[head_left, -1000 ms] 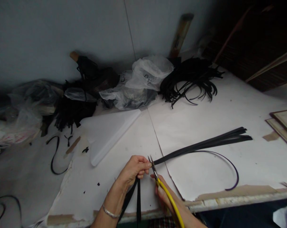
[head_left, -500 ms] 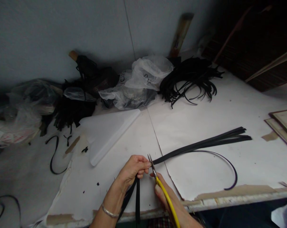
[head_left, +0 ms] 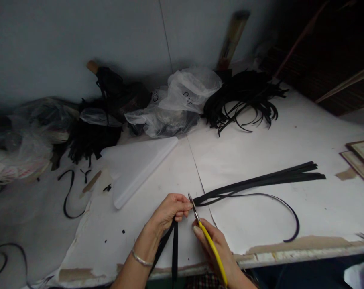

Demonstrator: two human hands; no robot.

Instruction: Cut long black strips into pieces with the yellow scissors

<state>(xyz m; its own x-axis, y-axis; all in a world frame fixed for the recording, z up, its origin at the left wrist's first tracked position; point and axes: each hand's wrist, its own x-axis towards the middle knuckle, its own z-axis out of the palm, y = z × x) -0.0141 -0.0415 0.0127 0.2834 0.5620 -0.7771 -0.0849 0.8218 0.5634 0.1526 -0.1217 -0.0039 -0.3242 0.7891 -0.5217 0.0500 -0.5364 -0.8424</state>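
Note:
My left hand point(head_left: 172, 209) pinches a bundle of flat black strips close to the blades; strip ends point(head_left: 175, 253) hang below it toward the table's front edge. My right hand point(head_left: 213, 245) grips yellow-handled scissors point(head_left: 210, 241), their blades pointing up and left beside my left fingertips. The blades look closed or nearly so. Just right of the blades lies a sheaf of long black strips point(head_left: 260, 180), fanned at its far end. One loose strip point(head_left: 295, 218) curves away from it toward the front edge.
Along the wall are clear plastic bags point(head_left: 188, 92), a dark bundle point(head_left: 93, 136) and a heap of black strips point(head_left: 238, 100). A folded translucent sheet point(head_left: 139, 168) lies left of centre. Stray strips point(head_left: 68, 196) and scraps lie at left. Flat framed boards point(head_left: 360, 164) sit at the right edge.
The scissor blades have drawn closer together. The strips right of the blades now lie apart from my left hand, their near ends slightly spread. The view has shifted a little.

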